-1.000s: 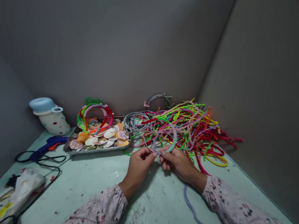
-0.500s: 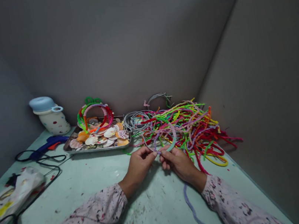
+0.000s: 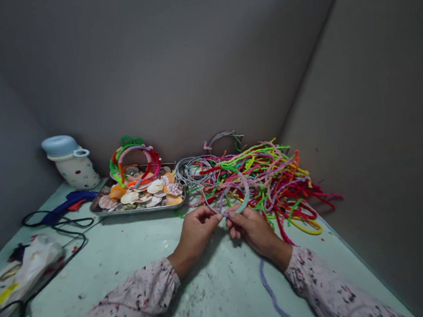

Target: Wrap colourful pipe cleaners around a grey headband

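Observation:
Between my hands is a wire ring (image 3: 246,187), partly wrapped in pink and mint-green pipe cleaner on its right side, with bare grey wire on its left. My left hand (image 3: 199,230) pinches the ring's lower left between thumb and forefinger. Pinched closed on its lower right, my right hand (image 3: 252,228) sits close beside the left one. A purple pipe cleaner (image 3: 222,198) runs up from the gap between the fingertips and touches the wire there; the exact winding is too small to make out. Another purple pipe cleaner (image 3: 271,292) lies on the table below my right wrist.
Behind my hands lies a tangled heap of coloured pipe cleaners (image 3: 277,170) beside grey wire coils (image 3: 193,170). A metal tray (image 3: 140,210) holds shells and finished wrapped rings (image 3: 120,167). Left are a lidded cup (image 3: 77,173), a blue glue gun (image 3: 63,207), black cable and a plastic bag (image 3: 39,258).
Both hands keep nearly the same place and grip. The purple pipe cleaner at the fingertips has shifted slightly.

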Available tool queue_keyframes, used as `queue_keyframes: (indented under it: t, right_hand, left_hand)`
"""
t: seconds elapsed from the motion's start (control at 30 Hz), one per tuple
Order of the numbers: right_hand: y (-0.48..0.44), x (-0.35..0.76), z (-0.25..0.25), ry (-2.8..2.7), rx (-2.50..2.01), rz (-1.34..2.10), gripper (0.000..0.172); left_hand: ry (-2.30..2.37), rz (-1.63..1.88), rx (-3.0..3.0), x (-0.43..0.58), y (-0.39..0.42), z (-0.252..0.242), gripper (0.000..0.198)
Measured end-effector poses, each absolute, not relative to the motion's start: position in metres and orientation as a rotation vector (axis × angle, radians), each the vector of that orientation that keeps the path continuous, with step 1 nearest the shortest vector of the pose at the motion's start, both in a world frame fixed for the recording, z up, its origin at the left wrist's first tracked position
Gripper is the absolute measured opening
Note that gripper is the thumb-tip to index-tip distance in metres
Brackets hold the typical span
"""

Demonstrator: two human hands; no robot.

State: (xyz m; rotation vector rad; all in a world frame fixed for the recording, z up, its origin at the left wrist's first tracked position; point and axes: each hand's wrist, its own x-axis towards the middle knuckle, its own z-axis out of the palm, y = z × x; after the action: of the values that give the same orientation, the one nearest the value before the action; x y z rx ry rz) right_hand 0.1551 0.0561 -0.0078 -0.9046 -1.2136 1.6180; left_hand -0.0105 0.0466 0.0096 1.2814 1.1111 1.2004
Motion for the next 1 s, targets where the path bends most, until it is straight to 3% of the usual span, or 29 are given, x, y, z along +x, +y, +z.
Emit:
queue_keyframes:
  t: [1.0]
  right_hand:
    - [0.056,0.1555,-0.0099,-1.222,-0.876,1.634,0.029]
  left_hand:
    - [0.974,1.163,1.221,-0.0124,0.0458,0.0125,0.019]
